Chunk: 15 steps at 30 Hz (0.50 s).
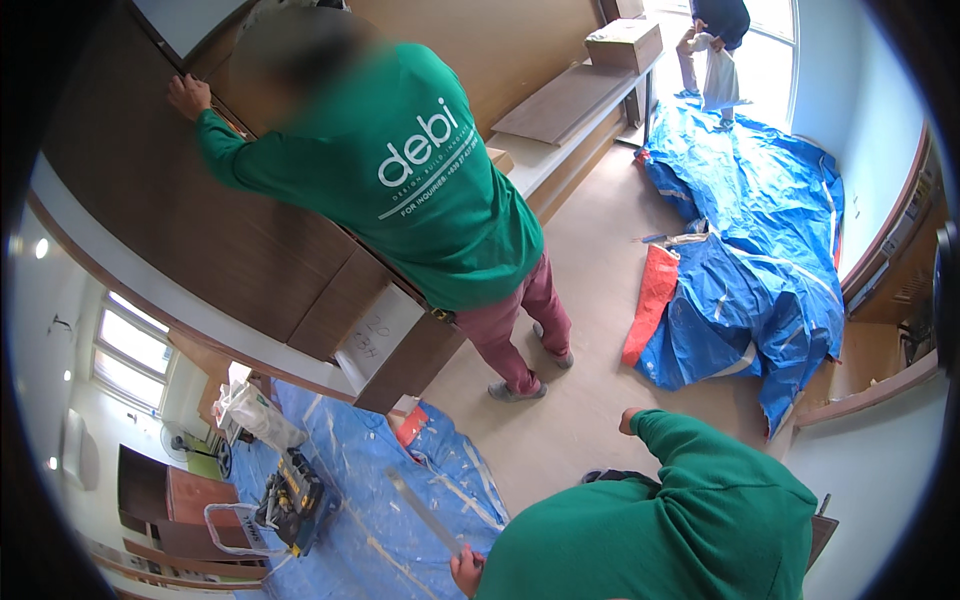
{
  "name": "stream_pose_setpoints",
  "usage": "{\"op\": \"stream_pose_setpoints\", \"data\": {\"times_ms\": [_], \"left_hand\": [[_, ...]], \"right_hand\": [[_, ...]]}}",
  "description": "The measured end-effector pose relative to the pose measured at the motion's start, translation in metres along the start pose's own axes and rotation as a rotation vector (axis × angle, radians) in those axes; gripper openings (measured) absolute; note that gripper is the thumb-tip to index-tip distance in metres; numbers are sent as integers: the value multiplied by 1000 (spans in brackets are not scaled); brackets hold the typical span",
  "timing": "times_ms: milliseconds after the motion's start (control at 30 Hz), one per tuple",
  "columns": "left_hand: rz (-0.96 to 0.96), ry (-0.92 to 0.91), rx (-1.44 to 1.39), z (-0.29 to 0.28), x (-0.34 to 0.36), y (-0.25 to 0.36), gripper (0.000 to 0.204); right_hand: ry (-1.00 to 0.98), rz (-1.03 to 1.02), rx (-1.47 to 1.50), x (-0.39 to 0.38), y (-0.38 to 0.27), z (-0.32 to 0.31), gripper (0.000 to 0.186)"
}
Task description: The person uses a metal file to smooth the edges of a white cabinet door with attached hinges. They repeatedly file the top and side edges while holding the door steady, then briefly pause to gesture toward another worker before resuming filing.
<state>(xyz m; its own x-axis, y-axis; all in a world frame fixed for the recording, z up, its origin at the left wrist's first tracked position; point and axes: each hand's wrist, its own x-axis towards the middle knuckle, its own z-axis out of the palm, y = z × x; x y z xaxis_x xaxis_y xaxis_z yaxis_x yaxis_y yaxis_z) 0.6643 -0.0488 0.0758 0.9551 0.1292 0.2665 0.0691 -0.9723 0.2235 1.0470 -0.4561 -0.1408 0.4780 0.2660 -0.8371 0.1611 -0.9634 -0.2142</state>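
Observation:
My left hand (467, 571), at the lower middle, is closed around one end of a long, flat grey metal bar (424, 510). The bar slants up and to the left, above blue sheeting on the floor. My right hand (629, 421) is in front of me with its fingers curled, and no held object shows. Green sleeves cover both my arms. Ahead on the left, a co-worker in a green shirt (480, 215) leans over a dark brown cabinet (240, 225). One of the co-worker's hands (188, 95) rests at the cabinet's upper edge.
Crumpled blue tarp (740, 270) covers the floor at right; more blue sheeting (370, 520) lies at lower left. A toolbox (300, 505) and white bag (260, 415) stand there. Another person (718, 20) holds a white sack near the bright window. A box (625, 45) sits on a long bench.

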Motion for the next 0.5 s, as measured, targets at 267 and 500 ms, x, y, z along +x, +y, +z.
{"op": "stream_pose_setpoints", "data": {"times_ms": [267, 500], "left_hand": [[80, 277, -26, 14, 6, 1, 10], [370, 309, 241, 32, -5, -28, 21]], "right_hand": [[-4, -45, -67, 2, -10, -10, 43], [-18, -65, -67, -7, -7, -20, 42]]}}
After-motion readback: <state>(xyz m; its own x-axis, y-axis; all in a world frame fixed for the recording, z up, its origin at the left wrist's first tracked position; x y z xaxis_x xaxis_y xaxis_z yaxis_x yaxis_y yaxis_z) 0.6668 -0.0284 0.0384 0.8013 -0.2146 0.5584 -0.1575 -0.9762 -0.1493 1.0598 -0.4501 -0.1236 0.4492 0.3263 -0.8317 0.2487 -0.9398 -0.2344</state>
